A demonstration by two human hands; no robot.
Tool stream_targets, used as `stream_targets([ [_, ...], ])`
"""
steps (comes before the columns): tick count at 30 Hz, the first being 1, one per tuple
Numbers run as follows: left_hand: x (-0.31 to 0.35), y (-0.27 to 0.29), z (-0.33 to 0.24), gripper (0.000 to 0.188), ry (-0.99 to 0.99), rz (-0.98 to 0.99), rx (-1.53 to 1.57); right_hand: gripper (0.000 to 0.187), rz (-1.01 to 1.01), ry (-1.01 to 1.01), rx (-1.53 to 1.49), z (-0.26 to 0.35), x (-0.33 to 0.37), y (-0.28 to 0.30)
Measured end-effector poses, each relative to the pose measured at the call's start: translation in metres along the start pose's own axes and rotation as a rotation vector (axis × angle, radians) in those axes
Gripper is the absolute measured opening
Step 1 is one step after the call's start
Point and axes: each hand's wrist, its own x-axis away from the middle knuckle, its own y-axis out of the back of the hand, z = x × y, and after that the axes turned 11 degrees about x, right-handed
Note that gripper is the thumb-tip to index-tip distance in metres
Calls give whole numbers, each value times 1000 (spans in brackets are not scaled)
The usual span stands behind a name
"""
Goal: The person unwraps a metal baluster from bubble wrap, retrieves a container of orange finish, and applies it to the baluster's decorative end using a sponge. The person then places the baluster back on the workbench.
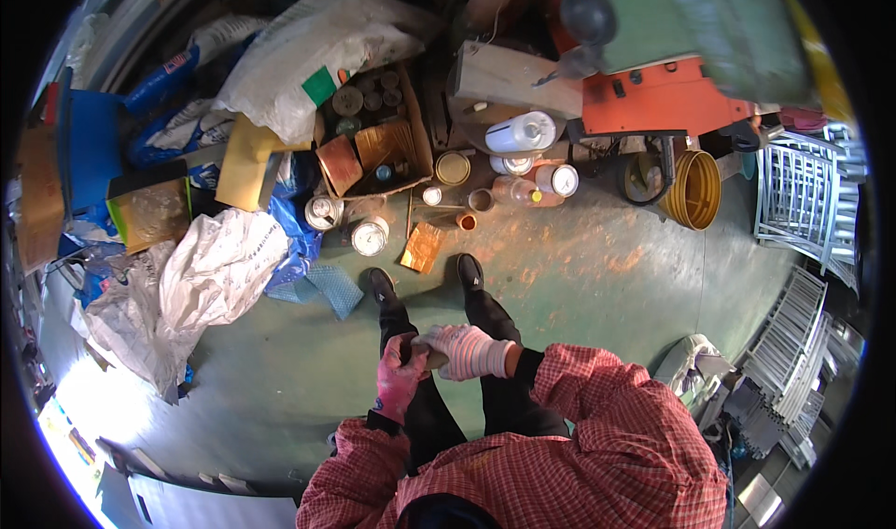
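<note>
Centrally, both gloved hands closed around one small brown object.
Left hand (399, 380) wrapped over near end, right hand (464, 351) clamped on far end of brown object (431, 355), held above knees, over green floor (597, 277). Long axis apparently left-right, tilted slightly; pointing end hidden, cannot tell. Best gripped firmly and close together, wrists steady, well apart from cans (370, 238) and cardboard box (378, 146) ahead.
</note>
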Motion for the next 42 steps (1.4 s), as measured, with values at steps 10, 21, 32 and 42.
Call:
stream_targets([
  [10,111,-55,-3,9,-885,-193,-472,42,-170,68,237,64,92,9],
  [21,186,-65,-18,12,-940,-186,172,57,-77,247,307,148,129,67],
  [32,235,7,-49,16,-1214,-215,32,45,-40,249,-574,190,122,48],
  [42,306,201,-5,29,-968,-81,257,46,-30,512,-151,362,38,-37],
])
